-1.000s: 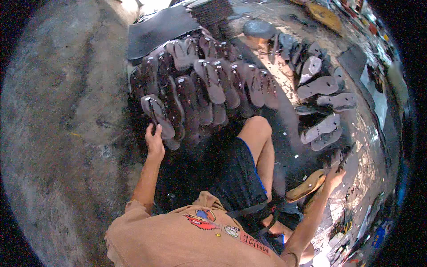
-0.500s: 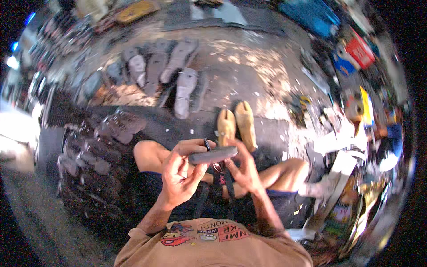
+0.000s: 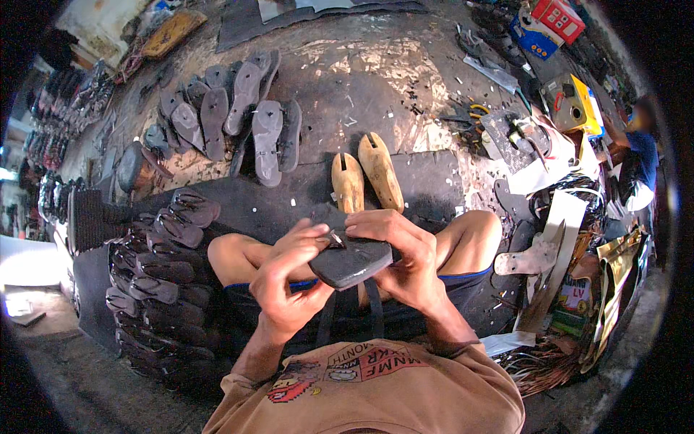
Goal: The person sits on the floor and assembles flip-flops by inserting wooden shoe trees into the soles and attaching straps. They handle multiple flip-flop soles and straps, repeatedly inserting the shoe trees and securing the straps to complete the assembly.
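Note:
Between my two hands is a dark sandal, its sole tilted so the broad end faces me and a strap piece stands near its far side. My left hand grips its left edge, thumb below and fingers over the top. Around the right edge my right hand is closed, fingers reaching across the top. Just beyond the hands lie two wooden shoe lasts, yellowish with slots cut in their ends. The strap's exact fixing is hidden by my fingers.
Loose grey soles lie in a group at the far left. Finished-looking dark sandals are stacked left of my knee. Yellow-handled pliers, boxes and material scraps crowd the right. Another person sits at the far right.
The sandal has turned from nearly edge-on to showing its broad face. My right hand has shifted right and its fingers now lie over the top. The whole view has moved slightly.

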Tool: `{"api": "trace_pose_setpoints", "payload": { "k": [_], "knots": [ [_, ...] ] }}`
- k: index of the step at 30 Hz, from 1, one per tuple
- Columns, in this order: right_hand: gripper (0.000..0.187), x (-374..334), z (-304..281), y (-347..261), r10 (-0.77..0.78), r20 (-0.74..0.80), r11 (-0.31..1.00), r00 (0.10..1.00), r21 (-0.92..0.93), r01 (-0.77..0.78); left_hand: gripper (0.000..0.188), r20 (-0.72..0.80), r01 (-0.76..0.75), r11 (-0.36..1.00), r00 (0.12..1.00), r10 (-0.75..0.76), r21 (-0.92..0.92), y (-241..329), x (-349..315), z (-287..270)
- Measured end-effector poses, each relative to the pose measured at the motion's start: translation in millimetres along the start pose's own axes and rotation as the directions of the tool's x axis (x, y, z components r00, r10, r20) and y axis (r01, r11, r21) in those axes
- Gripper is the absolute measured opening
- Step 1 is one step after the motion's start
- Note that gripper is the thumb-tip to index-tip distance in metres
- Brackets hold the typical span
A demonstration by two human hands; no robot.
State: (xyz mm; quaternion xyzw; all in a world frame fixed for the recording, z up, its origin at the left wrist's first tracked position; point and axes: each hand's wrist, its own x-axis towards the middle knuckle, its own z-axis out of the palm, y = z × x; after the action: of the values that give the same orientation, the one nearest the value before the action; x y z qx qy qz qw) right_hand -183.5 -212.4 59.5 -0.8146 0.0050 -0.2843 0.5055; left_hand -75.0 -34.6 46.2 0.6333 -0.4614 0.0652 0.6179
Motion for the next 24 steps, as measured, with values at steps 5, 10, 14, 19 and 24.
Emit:
{"api": "trace_pose_setpoints", "payload": {
  "k": [5, 10, 14, 19, 24],
  "knots": [
    [0.048, 11, -5, -7, 0.151, 0.05, 0.982, 0.987, 0.108, -0.155, 0.044, 0.279, 0.09, 0.986, 0.952, -0.126, 0.138, 5, 17, -8],
    [0.035, -4, -11, 32, 0.051, 0.182, 0.998, 0.982, 0.032, -0.058, 0.036, 0.325, 0.219, 0.975, 0.919, -0.222, 0.044, -6, -3, -8],
    [0.041, -13, 15, 75, 0.249, 0.015, 0.968, 0.968, 0.026, -0.249, 0.048, 0.184, 0.54, 0.841, 0.825, -0.534, 0.021, -52, -15, -25],
    [0.093, -51, 99, 175, 0.507, -0.095, 0.774, 0.857, -0.388, -0.501, 0.083, 0.277, 0.478, 0.127, 0.684, -0.674, -0.869, -110, 12, -65],
    [0.086, -50, 78, 173, 0.674, 0.004, 0.672, 0.739, 0.413, -0.615, 0.058, 0.026, 0.217, 0.168, 0.683, -0.73, -0.962, -120, 9, -73]
  ]
}}
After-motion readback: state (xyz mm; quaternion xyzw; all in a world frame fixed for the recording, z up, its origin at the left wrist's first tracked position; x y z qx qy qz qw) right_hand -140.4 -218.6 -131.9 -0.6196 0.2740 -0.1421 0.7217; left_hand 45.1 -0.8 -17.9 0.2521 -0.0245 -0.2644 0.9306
